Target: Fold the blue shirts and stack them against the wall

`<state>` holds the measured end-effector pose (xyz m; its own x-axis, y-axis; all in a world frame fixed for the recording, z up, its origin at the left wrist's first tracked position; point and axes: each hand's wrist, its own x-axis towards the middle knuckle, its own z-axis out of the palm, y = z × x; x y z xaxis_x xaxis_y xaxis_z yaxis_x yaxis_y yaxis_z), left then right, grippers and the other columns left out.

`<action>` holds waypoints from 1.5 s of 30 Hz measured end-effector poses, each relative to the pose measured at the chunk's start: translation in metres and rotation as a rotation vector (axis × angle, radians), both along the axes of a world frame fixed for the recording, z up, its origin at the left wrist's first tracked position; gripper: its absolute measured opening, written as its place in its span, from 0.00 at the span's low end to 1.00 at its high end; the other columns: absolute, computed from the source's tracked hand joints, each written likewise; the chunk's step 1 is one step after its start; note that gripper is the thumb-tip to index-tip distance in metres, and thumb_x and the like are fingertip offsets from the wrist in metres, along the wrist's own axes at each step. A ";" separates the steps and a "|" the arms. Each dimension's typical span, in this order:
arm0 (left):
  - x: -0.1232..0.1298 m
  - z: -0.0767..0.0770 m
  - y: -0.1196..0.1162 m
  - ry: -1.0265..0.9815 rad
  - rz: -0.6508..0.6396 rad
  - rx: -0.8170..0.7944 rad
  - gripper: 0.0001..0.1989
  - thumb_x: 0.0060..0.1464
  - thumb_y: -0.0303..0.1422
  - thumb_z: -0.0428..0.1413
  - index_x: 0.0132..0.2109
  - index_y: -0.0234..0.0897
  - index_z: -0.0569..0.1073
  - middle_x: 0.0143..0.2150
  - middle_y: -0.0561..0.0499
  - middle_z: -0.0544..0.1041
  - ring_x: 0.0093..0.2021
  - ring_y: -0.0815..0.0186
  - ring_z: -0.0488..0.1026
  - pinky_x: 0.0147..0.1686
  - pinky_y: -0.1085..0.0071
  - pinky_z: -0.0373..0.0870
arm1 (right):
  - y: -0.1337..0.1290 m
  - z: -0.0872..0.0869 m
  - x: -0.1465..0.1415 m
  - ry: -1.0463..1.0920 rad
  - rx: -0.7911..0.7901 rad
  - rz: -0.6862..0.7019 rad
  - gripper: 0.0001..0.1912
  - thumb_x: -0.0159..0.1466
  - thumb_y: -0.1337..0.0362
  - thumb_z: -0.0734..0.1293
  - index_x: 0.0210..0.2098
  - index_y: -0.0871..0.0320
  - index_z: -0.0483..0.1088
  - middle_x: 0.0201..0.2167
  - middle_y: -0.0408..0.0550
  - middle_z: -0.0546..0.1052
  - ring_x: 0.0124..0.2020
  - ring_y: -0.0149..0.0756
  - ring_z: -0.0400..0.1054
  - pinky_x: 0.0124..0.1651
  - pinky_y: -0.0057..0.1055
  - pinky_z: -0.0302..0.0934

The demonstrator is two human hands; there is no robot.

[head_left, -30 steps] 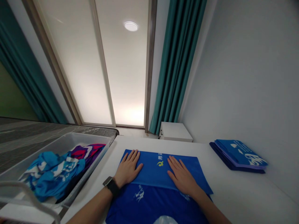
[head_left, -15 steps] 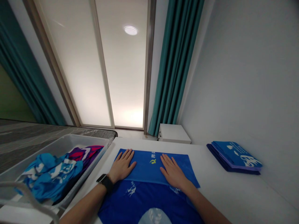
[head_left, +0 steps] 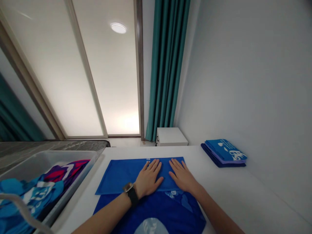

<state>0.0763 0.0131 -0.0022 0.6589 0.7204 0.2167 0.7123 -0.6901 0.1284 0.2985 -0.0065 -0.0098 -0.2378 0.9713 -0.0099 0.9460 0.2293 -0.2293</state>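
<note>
A blue T-shirt (head_left: 122, 175) lies flat on the white table (head_left: 243, 201), with a lighter blue band across its far part and a darker blue part nearer me. A pale round print shows at the bottom of the view. My left hand (head_left: 149, 177), a dark watch on its wrist, rests palm down on the middle of the band with fingers spread. On the band's right side my right hand (head_left: 182, 175) lies flat too, fingers stretched out. Neither hand grips the cloth. My hands and forearms hide parts of the shirt.
At the left stands a translucent plastic bin (head_left: 70, 155) holding crumpled blue and purple-red garments (head_left: 65, 172). A folded stack of blue and purple clothes (head_left: 225, 152) sits at the table's right, by the wall. A white cabinet (head_left: 172, 136) stands beyond the table.
My left hand has slid right from the band's left side to its middle. My right hand has shifted toward the band's right edge. The view has turned right.
</note>
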 end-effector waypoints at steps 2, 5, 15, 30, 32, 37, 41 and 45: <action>0.013 -0.002 -0.003 -0.017 -0.031 -0.004 0.29 0.64 0.46 0.43 0.68 0.40 0.56 0.69 0.44 0.56 0.69 0.57 0.52 0.65 0.55 0.48 | 0.001 -0.002 0.009 0.026 0.006 -0.029 0.33 0.70 0.49 0.46 0.68 0.61 0.48 0.70 0.52 0.48 0.70 0.39 0.38 0.69 0.46 0.28; 0.027 0.002 -0.006 -0.029 -0.092 0.002 0.27 0.62 0.43 0.47 0.66 0.39 0.59 0.68 0.43 0.59 0.67 0.56 0.54 0.65 0.54 0.49 | 0.004 -0.006 0.021 0.140 0.014 -0.068 0.32 0.70 0.51 0.45 0.68 0.60 0.50 0.69 0.51 0.50 0.70 0.37 0.40 0.69 0.45 0.30; 0.104 0.021 -0.023 0.006 -0.349 0.041 0.09 0.61 0.37 0.52 0.46 0.41 0.72 0.42 0.47 0.73 0.46 0.59 0.69 0.45 0.62 0.65 | 0.015 -0.012 0.072 0.807 0.173 -0.315 0.39 0.68 0.42 0.41 0.61 0.62 0.62 0.60 0.57 0.67 0.62 0.40 0.60 0.65 0.41 0.50; 0.143 0.020 -0.028 0.061 -0.295 0.017 0.11 0.57 0.41 0.56 0.39 0.37 0.72 0.38 0.46 0.78 0.42 0.56 0.73 0.42 0.62 0.66 | 0.021 -0.027 0.081 1.135 0.310 -0.430 0.27 0.64 0.43 0.56 0.47 0.56 0.71 0.44 0.54 0.78 0.50 0.43 0.70 0.59 0.42 0.57; 0.144 0.019 -0.028 0.047 -0.264 0.006 0.06 0.57 0.35 0.55 0.39 0.37 0.71 0.38 0.46 0.78 0.42 0.57 0.74 0.42 0.62 0.66 | 0.020 -0.026 0.081 1.112 0.310 -0.432 0.26 0.64 0.45 0.55 0.48 0.56 0.71 0.44 0.53 0.78 0.50 0.43 0.70 0.59 0.41 0.57; 0.131 0.023 -0.017 -0.061 -0.206 -0.044 0.08 0.54 0.25 0.50 0.42 0.38 0.68 0.38 0.47 0.77 0.40 0.60 0.74 0.41 0.66 0.66 | 0.019 -0.023 0.081 0.957 0.370 -0.454 0.25 0.63 0.48 0.55 0.45 0.58 0.72 0.43 0.55 0.77 0.48 0.43 0.70 0.55 0.40 0.59; 0.107 0.028 0.001 -0.308 -0.179 -0.214 0.10 0.55 0.25 0.48 0.43 0.41 0.66 0.34 0.52 0.75 0.35 0.63 0.73 0.36 0.70 0.64 | 0.017 -0.019 0.081 0.822 0.367 -0.476 0.23 0.62 0.52 0.56 0.45 0.58 0.73 0.37 0.52 0.78 0.42 0.42 0.71 0.48 0.37 0.61; 0.088 0.018 0.013 -0.609 -0.095 -0.314 0.06 0.56 0.26 0.46 0.40 0.40 0.65 0.31 0.54 0.72 0.31 0.66 0.70 0.34 0.71 0.63 | 0.016 -0.018 0.076 0.833 0.295 -0.453 0.23 0.62 0.54 0.54 0.48 0.59 0.71 0.29 0.47 0.76 0.32 0.39 0.70 0.39 0.33 0.61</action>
